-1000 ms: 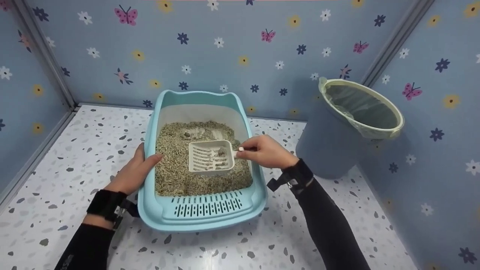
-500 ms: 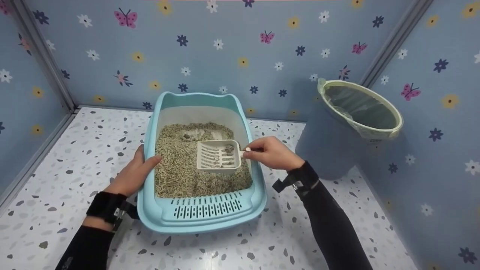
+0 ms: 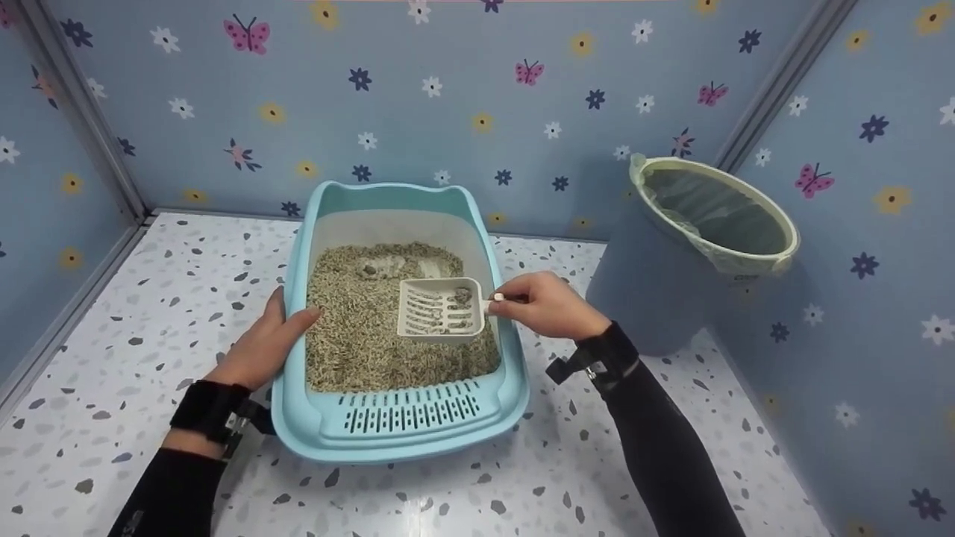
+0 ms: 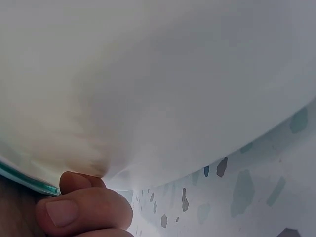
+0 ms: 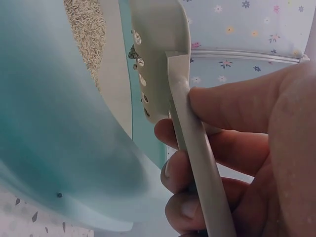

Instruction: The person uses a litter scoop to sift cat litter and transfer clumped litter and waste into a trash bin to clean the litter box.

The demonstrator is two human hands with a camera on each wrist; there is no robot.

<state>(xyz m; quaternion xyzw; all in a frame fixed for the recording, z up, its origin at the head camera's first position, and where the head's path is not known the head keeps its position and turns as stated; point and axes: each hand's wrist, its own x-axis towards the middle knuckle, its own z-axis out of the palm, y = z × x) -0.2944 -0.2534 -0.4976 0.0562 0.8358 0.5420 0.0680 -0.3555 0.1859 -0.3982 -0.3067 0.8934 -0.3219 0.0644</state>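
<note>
A blue litter box (image 3: 403,440) holds tan pellet litter (image 3: 358,335), with a bare patch near its back. My left hand (image 3: 261,343) grips the box's left rim, thumb over the edge; the left wrist view shows its fingers curled against the pale outer wall (image 4: 173,108). With my right hand (image 3: 548,306) I hold a slotted litter scoop (image 3: 442,309) by its handle (image 5: 200,153), thumb on one side and fingers wrapped round the other. Level above the litter on the right side, the scoop carries a small clump (image 3: 463,295) and some bits.
To the right stands a grey-blue bin (image 3: 649,298) lined with a thin bag, its pale rim (image 3: 780,201) higher than the box. Flowered wall panels (image 3: 425,45) close in the back and sides. The floor (image 3: 134,335) is white and speckled.
My right hand has moved the scoop a little to the right over the litter, slowing in the last half second. My left hand keeps its hold on the rim.
</note>
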